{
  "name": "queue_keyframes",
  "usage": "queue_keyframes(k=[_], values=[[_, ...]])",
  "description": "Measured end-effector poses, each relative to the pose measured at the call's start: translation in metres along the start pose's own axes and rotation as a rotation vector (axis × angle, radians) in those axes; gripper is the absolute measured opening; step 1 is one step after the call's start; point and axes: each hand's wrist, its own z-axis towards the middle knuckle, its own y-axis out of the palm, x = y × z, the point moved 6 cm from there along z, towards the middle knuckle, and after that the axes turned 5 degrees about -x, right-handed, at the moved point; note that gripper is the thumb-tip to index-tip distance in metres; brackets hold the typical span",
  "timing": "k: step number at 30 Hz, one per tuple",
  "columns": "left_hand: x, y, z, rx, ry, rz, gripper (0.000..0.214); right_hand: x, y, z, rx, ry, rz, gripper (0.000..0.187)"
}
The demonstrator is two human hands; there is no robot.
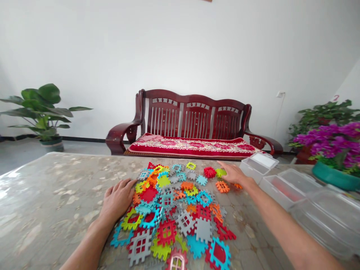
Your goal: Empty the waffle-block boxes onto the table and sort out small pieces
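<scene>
A heap of notched plastic building tiles (165, 200) in red, blue, grey, green and orange spreads over the middle of the table. My left hand (119, 197) lies palm down along the heap's left edge, fingers stretched out, fingertips close to a green tile and holding nothing. At the far right of the heap, my right hand (233, 174) reaches in with its fingers extended around a lime green tile (220, 172). It appears to touch that tile. A red tile (209, 172) sits just left of it, and an orange window tile (222, 186) lies nearer me.
Clear plastic boxes with lids (281, 189) stand along the right side of the table (62, 195). Behind them is a teal pot (334, 176) of purple flowers. A wooden bench (197, 116) stands beyond the table, and a potted plant (42, 112) at left.
</scene>
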Motion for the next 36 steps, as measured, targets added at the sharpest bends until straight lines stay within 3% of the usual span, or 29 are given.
queue_keyframes(k=[6,10,15,19,22,28,32,36], values=[[-0.001,0.002,0.0,0.005,-0.002,0.03,0.047,0.002,-0.001,0.005,0.011,-0.016,0.113,0.084],[0.0,0.002,0.0,0.004,-0.001,0.028,0.047,-0.012,-0.011,0.013,0.112,0.008,0.217,0.067],[0.0,0.0,-0.001,0.017,-0.01,0.022,0.046,-0.066,-0.006,0.045,0.109,0.034,0.22,0.035],[0.001,-0.002,-0.001,-0.001,-0.02,0.004,0.046,-0.115,0.01,0.072,0.032,0.015,0.173,0.036],[0.003,-0.004,-0.002,-0.002,-0.02,-0.007,0.046,-0.136,0.02,0.084,-0.028,0.044,0.136,0.039],[0.006,-0.008,-0.005,-0.006,-0.022,-0.005,0.045,-0.144,0.026,0.09,-0.058,0.131,0.108,0.035],[0.006,-0.009,-0.006,-0.023,-0.041,-0.001,0.045,-0.144,0.024,0.088,0.014,0.15,0.131,0.041],[0.005,-0.008,-0.005,-0.014,-0.035,-0.004,0.045,-0.144,0.017,0.081,0.109,0.131,0.176,0.031]])
